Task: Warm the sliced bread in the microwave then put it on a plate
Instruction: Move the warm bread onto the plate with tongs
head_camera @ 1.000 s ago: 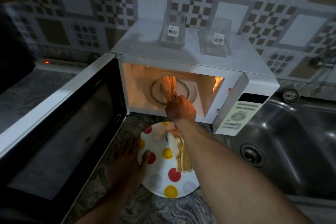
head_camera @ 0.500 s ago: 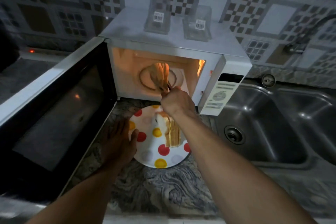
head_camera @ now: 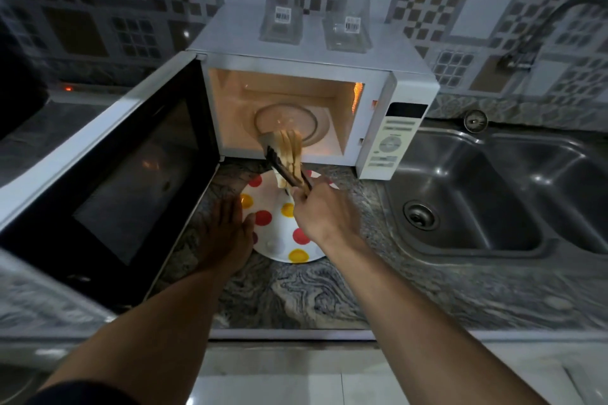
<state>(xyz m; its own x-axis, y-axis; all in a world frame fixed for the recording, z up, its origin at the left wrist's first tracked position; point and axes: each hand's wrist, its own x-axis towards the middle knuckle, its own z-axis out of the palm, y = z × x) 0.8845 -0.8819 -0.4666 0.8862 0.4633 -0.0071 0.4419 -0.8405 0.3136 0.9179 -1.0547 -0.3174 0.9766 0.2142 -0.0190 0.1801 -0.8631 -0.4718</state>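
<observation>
The white microwave (head_camera: 388,76) stands lit with its door (head_camera: 131,168) swung wide to the left. Its glass turntable (head_camera: 289,120) lies bare. My right hand (head_camera: 324,212) is closed on dark tongs (head_camera: 284,168), which grip a few bread slices (head_camera: 291,149) held on edge at the microwave's front opening, above the far rim of the plate. The white plate with red and yellow dots (head_camera: 276,243) sits on the counter in front of the microwave. More bread lies on it, mostly hidden behind my right hand. My left hand (head_camera: 227,237) rests flat against the plate's left edge.
Two clear containers (head_camera: 283,20) (head_camera: 348,26) stand on top of the microwave. A steel double sink (head_camera: 493,200) lies to the right, with a faucet (head_camera: 539,33) at the tiled wall. The open door fills the space to the left. Marbled counter (head_camera: 296,296) runs toward me.
My right hand has drawn the tongs and the gripped bread slices out from the turntable to the microwave's mouth, over the plate. The left hand has stayed at the plate.
</observation>
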